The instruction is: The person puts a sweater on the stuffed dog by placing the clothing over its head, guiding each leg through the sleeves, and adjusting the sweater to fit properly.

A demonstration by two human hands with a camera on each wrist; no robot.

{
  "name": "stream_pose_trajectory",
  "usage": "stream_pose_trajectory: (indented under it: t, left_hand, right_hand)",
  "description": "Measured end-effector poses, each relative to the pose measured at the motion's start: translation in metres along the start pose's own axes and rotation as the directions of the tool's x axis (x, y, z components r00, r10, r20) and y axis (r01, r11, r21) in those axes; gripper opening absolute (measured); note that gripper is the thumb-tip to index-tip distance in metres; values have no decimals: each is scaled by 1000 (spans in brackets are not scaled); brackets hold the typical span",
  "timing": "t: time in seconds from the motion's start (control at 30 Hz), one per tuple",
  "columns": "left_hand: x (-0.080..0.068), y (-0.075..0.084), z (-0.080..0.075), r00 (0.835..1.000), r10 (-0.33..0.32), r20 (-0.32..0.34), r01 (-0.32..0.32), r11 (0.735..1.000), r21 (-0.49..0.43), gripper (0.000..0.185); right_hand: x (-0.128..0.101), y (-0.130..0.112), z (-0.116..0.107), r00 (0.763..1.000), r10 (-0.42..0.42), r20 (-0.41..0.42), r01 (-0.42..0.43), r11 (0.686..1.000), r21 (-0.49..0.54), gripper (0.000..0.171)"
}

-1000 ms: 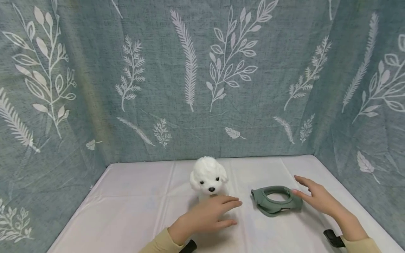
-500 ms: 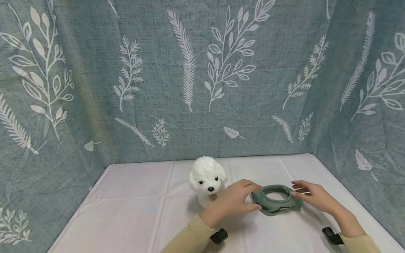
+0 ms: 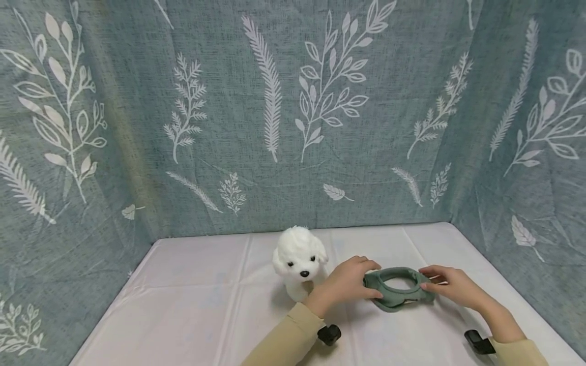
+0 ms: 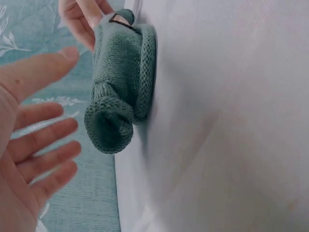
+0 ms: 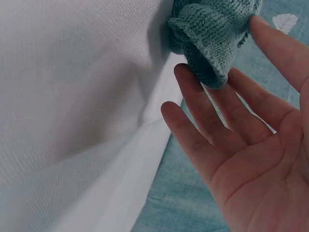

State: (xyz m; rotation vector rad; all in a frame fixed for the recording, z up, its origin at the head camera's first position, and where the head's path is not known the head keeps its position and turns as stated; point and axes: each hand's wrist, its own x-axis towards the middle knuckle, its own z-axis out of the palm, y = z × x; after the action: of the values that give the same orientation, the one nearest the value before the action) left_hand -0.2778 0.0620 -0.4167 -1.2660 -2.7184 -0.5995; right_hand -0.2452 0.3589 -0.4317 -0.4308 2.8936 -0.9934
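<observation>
A small green knitted sweater (image 3: 394,297) lies on the white-covered table, its round opening facing up in the head view. My left hand (image 3: 346,282) is at its left end, thumb and fingers spread on either side. The left wrist view shows these fingers extended beside a rolled sleeve opening (image 4: 109,126), with space between. At the other end is my right hand (image 3: 458,288). In the right wrist view its thumb tip meets the knit (image 5: 212,34), while the loosely extended fingers (image 5: 193,96) lie by the other sleeve.
A white plush dog (image 3: 299,254) stands left of the sweater, partly covered by my left hand and forearm. Blue-green leaf-patterned cloth (image 3: 293,127) hangs behind and at both sides of the table (image 3: 192,295). Each wrist wears a black camera mount (image 3: 329,334).
My left hand has moved right, from in front of the plush dog to the sweater's left end. My right hand's fingers have drawn in closer at the right end.
</observation>
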Motion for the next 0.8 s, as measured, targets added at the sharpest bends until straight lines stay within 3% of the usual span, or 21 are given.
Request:
stream_pose_trajectory:
  t: [0.23,0.47,0.8]
  left_hand:
    - [6,-4,6,995,-93,28,94,995,-44,51]
    - [7,-12,16,981,-188,57,194,971,-140,44]
    - [7,-14,22,980,-197,14,196,962,-191,29]
  right_hand:
    - [0,3,-1,1000,-24,10,25,999,-31,51]
    - [0,3,1,1000,-17,-13,16,998,-57,45]
    - [1,0,2,998,-12,-61,12,1000,7,29]
